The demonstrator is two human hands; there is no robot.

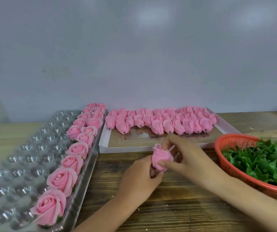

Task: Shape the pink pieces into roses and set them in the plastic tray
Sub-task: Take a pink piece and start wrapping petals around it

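Observation:
A pink piece [161,158], petals still folded in, sits between both hands above the wooden table. My left hand [139,180] grips it from below. My right hand [179,153] pinches its petals from the right, and a thin pale stick pokes out near those fingers. The clear plastic tray [20,158] lies at the left, with several finished pink roses [62,180] filling the cups along its right edge. Several unshaped pink pieces [161,122] lie in rows on a white flat box [117,148] behind my hands.
A red plastic basket [234,173] of green leaves [265,163] stands at the right, close to my right forearm. A grey wall rises right behind the table. Bare wood [176,206] shows under and in front of my hands.

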